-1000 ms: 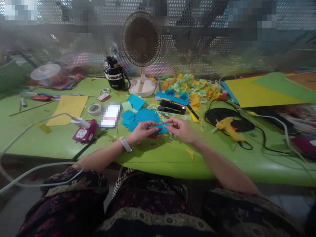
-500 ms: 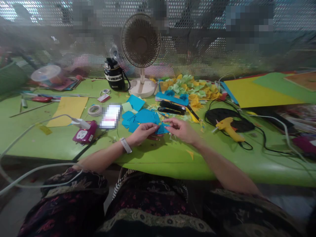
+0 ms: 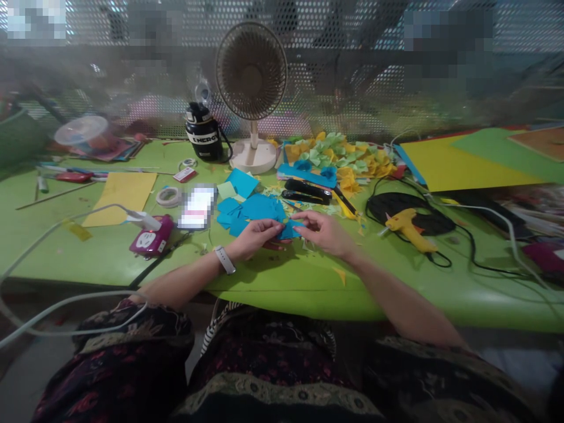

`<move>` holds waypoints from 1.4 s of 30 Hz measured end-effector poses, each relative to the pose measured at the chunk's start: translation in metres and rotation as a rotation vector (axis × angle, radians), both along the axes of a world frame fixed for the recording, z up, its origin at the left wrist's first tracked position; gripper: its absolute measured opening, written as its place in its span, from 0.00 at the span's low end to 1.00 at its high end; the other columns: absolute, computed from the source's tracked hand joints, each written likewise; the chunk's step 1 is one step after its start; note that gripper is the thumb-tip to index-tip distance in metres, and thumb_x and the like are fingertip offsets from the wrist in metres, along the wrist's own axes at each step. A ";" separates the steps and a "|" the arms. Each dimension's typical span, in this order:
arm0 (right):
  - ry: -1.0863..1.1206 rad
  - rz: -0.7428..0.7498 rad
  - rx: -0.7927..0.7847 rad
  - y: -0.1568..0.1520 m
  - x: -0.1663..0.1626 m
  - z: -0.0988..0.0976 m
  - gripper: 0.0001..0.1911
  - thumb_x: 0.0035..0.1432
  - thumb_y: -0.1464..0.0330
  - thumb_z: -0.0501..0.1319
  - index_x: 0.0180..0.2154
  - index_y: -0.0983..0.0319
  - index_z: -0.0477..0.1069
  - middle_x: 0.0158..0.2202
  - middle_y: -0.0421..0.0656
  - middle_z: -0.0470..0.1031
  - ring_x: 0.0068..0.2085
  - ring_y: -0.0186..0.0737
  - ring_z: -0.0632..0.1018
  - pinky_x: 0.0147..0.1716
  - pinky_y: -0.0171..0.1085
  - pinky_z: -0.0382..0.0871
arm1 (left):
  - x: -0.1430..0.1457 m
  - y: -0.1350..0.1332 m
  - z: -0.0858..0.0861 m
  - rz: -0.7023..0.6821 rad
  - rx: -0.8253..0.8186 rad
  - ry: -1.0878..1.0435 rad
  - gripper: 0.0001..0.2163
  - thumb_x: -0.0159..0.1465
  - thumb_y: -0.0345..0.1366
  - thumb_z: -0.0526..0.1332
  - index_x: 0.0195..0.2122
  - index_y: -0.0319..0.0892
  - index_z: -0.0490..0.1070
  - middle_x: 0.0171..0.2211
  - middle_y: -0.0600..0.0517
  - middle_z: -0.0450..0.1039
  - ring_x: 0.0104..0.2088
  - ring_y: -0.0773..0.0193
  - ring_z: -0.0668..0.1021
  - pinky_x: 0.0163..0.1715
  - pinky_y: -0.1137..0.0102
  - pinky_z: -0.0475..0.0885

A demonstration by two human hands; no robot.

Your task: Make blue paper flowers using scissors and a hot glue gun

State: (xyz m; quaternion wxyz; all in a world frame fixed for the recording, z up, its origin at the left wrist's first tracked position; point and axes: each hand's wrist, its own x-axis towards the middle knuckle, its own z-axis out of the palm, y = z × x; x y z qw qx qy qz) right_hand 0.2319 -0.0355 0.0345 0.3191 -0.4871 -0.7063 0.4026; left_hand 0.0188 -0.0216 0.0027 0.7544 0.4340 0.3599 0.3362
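Between my two hands is a small piece of blue paper. The thumb and fingers of my left hand pinch its left side, and a pale watch is on that wrist. My right hand grips the right edge of the same paper with its fingertips. Just beyond my left hand lies a pile of blue paper pieces on the green table. A black stapler and yellow-handled scissors rest past my right hand. How the held paper is folded is partly hidden by my fingers.
A yellow glue gun lies at the right, its cord trailing. A phone, a tape roll and a purple power socket are at the left. Behind stand a fan, a black bottle and heaped yellow-green paper flowers.
Both hands stay in place on the blue paper, with at most a tiny shift of the fingers. Nothing else has visibly moved.
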 end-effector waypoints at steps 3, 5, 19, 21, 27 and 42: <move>0.005 0.000 -0.004 0.001 0.000 -0.001 0.19 0.56 0.58 0.63 0.46 0.62 0.75 0.26 0.38 0.70 0.26 0.34 0.68 0.27 0.36 0.62 | 0.000 0.000 0.000 -0.002 -0.001 0.002 0.18 0.54 0.46 0.73 0.34 0.38 0.71 0.28 0.54 0.76 0.34 0.62 0.84 0.35 0.69 0.80; 0.006 -0.001 -0.006 0.001 0.000 -0.002 0.19 0.56 0.58 0.63 0.46 0.62 0.75 0.27 0.38 0.71 0.26 0.34 0.69 0.27 0.36 0.63 | 0.000 0.000 0.001 -0.003 -0.004 0.007 0.17 0.56 0.45 0.73 0.35 0.38 0.71 0.29 0.54 0.77 0.34 0.62 0.84 0.35 0.69 0.80; -0.023 0.011 0.020 0.001 -0.001 -0.007 0.18 0.57 0.59 0.63 0.46 0.62 0.75 0.26 0.38 0.69 0.25 0.33 0.67 0.26 0.35 0.62 | 0.000 0.000 0.001 0.039 -0.022 0.071 0.20 0.46 0.39 0.78 0.33 0.36 0.72 0.30 0.50 0.80 0.31 0.64 0.83 0.31 0.71 0.79; -0.014 0.016 0.012 0.002 -0.001 -0.007 0.19 0.56 0.59 0.63 0.46 0.61 0.75 0.26 0.37 0.68 0.25 0.33 0.67 0.26 0.35 0.62 | 0.000 0.000 0.000 0.043 -0.026 0.060 0.20 0.46 0.39 0.78 0.33 0.36 0.72 0.29 0.50 0.81 0.31 0.64 0.83 0.31 0.71 0.79; 0.008 0.015 -0.010 0.001 -0.002 -0.005 0.20 0.56 0.57 0.63 0.46 0.62 0.75 0.26 0.37 0.68 0.26 0.34 0.67 0.26 0.36 0.61 | -0.001 0.001 0.000 0.029 -0.037 0.026 0.17 0.49 0.36 0.77 0.34 0.36 0.73 0.31 0.49 0.81 0.33 0.63 0.84 0.34 0.68 0.80; 0.033 0.028 -0.015 0.003 -0.002 -0.007 0.19 0.56 0.57 0.64 0.45 0.62 0.74 0.25 0.36 0.66 0.25 0.33 0.66 0.26 0.35 0.60 | -0.001 0.002 -0.002 0.030 -0.021 0.029 0.15 0.52 0.35 0.76 0.34 0.36 0.72 0.30 0.50 0.81 0.32 0.63 0.84 0.39 0.64 0.80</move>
